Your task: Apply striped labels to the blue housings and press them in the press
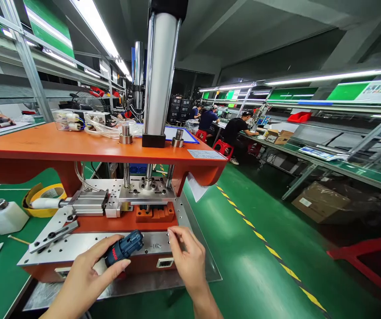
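Observation:
My left hand (89,270) is closed on a dark blue power tool housing (124,249) with red lettering, its thumb and fingers on either side. The housing is tilted, with its slotted end up and to the right, in front of the metal base plate (155,243) of an orange press (87,144). To the right, my right hand (188,257) has thumb and forefinger pinched together at the plate's front edge. Whatever is between those fingertips, if anything, is too small to make out. Behind both hands, an orange fixture block (155,213) sits under the press's metal head (147,193).
On the left bench stand a white bottle with a metal cap (6,217) and a yellow tape roll (49,192). A metal lever (53,236) lies on the plate. Several people sit along the right bench (310,153). A red stool (366,257) and a cardboard box (321,201) are at right.

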Demonstrator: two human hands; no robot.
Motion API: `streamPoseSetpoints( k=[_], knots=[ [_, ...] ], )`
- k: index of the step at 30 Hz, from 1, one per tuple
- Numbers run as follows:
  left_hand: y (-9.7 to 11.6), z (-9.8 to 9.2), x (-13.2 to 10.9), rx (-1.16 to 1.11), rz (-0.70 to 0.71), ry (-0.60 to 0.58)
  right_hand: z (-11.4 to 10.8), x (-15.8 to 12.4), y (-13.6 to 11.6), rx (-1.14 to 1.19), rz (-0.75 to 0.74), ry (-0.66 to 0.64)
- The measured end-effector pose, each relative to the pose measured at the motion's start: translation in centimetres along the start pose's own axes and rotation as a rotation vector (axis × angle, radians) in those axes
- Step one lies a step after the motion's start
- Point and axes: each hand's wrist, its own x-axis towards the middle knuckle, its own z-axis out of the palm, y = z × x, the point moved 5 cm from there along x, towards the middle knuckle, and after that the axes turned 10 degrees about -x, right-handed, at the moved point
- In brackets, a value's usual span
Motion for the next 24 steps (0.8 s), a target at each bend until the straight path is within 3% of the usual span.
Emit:
streamPoseSetpoints(
  k=[2,4,7,9,13,16,20,24],
  knots=[
    [0.0,0.0,0.2,0.001,0.004,-0.036,-0.4,2.4,-0.2,-0.096,-0.073,-0.008],
    [-0.1,0.1,0.3,-0.003,-0.014,-0.057,0.3,5.4,-0.2,-0.209,-0.137,-0.111],
    [-0.2,0.0,0.3,-0.021,-0.068,-0.034,3.3,9.5,0.3,-0.298,-0.203,-0.454],
    [0.0,-0.2,0.3,-0.023,-0.078,-0.024,5.1,11.3,0.9,-0.310,-0.222,-0.617],
    [1.5,-1.1,1.1,0.014,0.038,-0.041,6.2,12.4,1.1,-0.281,-0.232,-0.646],
    [3.2,-1.6,3.1,0.069,0.148,-0.050,4.1,10.5,0.2,-0.198,-0.209,-0.467],
    [5.2,-0.3,8.0,0.097,0.193,-0.119,-1.9,5.3,-0.4,0.004,-0.139,0.045],
    [5.9,2.8,13.0,0.178,0.151,-0.307,-6.1,-0.5,3.0,-0.029,0.132,0.241]
  ],
)
